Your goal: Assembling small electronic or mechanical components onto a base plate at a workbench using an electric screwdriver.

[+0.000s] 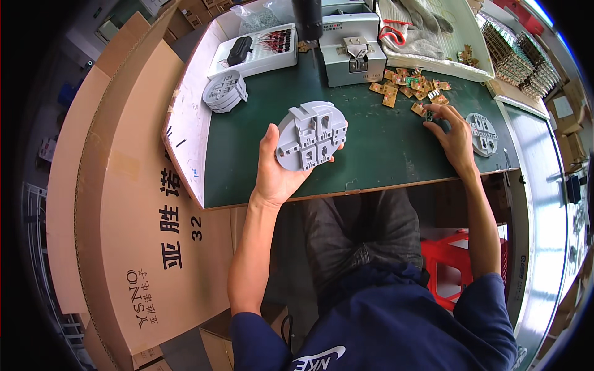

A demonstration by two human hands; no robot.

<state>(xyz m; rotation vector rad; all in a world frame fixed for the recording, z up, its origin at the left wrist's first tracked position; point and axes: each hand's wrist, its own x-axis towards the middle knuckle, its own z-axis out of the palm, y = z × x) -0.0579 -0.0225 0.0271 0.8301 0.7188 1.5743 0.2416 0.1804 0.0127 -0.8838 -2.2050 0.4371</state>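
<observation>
My left hand (276, 166) is closed round the edge of a grey round plastic housing (312, 137), tilted up above the green bench. Molded slots and ribs cover the face of the housing. Over to the right, my right hand (455, 133) pinches a small circuit board (429, 115) between thumb and fingers; its green edge shows, the rest is partly covered. Just beyond those fingertips lies a loose pile of small brown boards (408, 85). Beside my right wrist a second grey round housing (482, 134) lies on the bench.
A silver machine (352, 49) stands at the back. Stacked grey round parts (224, 91) and a white foam tray (260, 57) with red-and-black wired pieces are at the left. Gloves (417, 31) lie in a white tray at the right. Tall cardboard (136, 185) borders the bench.
</observation>
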